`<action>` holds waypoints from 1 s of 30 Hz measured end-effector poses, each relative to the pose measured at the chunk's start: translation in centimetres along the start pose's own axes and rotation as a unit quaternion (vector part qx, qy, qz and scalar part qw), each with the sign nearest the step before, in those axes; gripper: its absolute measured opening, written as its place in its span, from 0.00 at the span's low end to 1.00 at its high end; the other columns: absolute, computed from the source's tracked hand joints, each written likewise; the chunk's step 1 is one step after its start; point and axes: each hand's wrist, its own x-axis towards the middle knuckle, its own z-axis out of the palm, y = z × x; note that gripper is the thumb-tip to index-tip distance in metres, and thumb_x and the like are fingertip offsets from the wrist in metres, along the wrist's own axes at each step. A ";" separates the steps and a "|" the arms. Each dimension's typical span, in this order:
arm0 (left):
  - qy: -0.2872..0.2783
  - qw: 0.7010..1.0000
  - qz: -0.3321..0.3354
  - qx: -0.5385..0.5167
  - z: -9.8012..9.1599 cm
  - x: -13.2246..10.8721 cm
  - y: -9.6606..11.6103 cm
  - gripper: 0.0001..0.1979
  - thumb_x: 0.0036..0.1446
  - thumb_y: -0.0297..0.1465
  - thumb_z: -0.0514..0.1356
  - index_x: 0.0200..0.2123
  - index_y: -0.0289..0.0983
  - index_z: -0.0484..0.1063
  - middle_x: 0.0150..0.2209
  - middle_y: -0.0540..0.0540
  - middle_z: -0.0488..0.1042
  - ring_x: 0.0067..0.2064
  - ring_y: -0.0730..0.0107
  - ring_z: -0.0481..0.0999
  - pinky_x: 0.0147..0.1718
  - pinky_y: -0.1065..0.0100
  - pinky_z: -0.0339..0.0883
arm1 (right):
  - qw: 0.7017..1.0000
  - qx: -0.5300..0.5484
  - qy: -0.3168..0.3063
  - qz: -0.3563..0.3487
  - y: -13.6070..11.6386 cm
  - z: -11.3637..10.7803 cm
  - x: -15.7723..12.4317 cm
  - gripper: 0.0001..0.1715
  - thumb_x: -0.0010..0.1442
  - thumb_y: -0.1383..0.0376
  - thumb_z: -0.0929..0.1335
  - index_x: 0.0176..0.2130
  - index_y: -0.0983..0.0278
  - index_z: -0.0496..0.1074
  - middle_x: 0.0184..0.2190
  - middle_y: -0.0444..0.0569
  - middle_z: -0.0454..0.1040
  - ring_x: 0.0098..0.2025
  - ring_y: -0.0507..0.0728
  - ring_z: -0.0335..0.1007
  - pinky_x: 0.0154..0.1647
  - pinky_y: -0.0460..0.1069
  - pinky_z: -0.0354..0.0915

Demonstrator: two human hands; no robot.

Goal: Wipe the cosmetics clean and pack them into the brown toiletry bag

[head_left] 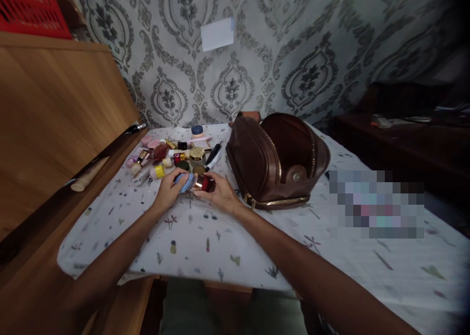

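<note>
Hands meet low over the worktop (220,247), which has a white printed cloth on it. The left hand (167,192) has its fingers wrapped around a blue compact (184,182). The right hand (217,194) has its fingers closed on a small red jar (205,183). Compact and jar touch between the hands. Just beyond them lies a heap of cosmetics (172,156). A brown bag (275,158) stands open near the right hand, and a wooden cabinet (55,119) rises on the left.
</note>
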 end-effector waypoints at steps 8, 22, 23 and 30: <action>-0.040 0.998 -0.046 -0.012 -0.1 -0.4 0.0 0.17 0.60 0.46 0.58 0.37 0.37 0.72 0.25 0.53 0.70 0.23 0.73 0.68 0.22 0.72 0.61 | 0.996 0.031 0.026 0.074 -0.8 -0.2 0.0 0.33 0.43 0.50 0.77 0.43 0.67 0.74 0.35 0.49 0.77 0.37 0.57 0.73 0.38 0.50 0.68; 0.035 0.993 0.077 0.077 0.2 -1.0 1.4 0.11 0.61 0.39 0.59 0.36 0.38 0.73 0.32 0.50 0.74 0.35 0.68 0.72 0.37 0.68 0.65 | 0.993 -0.103 0.006 -0.060 -0.7 -0.5 -0.3 0.35 0.47 0.54 0.78 0.50 0.66 0.70 0.44 0.52 0.73 0.46 0.60 0.71 0.49 0.54 0.66; 0.042 0.992 0.089 0.076 0.2 -1.0 1.5 0.10 0.61 0.39 0.59 0.37 0.38 0.73 0.34 0.48 0.75 0.37 0.66 0.73 0.39 0.67 0.66 | 0.992 -0.106 -0.004 -0.068 -0.6 -0.4 -0.2 0.37 0.47 0.55 0.78 0.52 0.66 0.70 0.45 0.53 0.73 0.47 0.61 0.70 0.50 0.55 0.66; 0.079 0.959 0.221 0.157 0.3 -1.3 1.9 0.07 0.64 0.35 0.58 0.39 0.39 0.74 0.45 0.43 0.74 0.47 0.63 0.74 0.50 0.59 0.69 | 0.987 -0.134 -0.051 -0.079 -0.7 -0.4 -0.4 0.44 0.46 0.61 0.78 0.59 0.68 0.65 0.49 0.56 0.69 0.50 0.63 0.69 0.54 0.58 0.65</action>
